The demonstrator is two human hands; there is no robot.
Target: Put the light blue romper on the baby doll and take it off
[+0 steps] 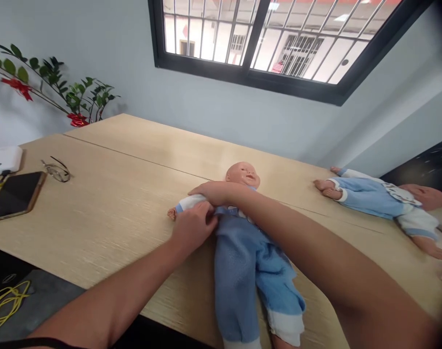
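Observation:
A baby doll (239,261) in blue trousers and a blue-and-white top lies on its back on the wooden table (108,194), its head toward the window. My left hand (195,223) is closed at the side of the doll's top, near the armpit, with thumb and fingers pinching the fabric. Across the doll's chest reaches my right hand (212,193), its fingers curled over the white sleeve (192,201) at the shoulder. My right forearm covers part of the doll's chest. The doll's small hand sticks out of the sleeve cuff.
A second doll (373,196) in similar clothes lies at the right. On the left are a phone (17,194), eyeglasses (57,169) and a white device (5,160). A plant (79,97) with red bows stands behind. Yellow cable (10,303) lies below the table.

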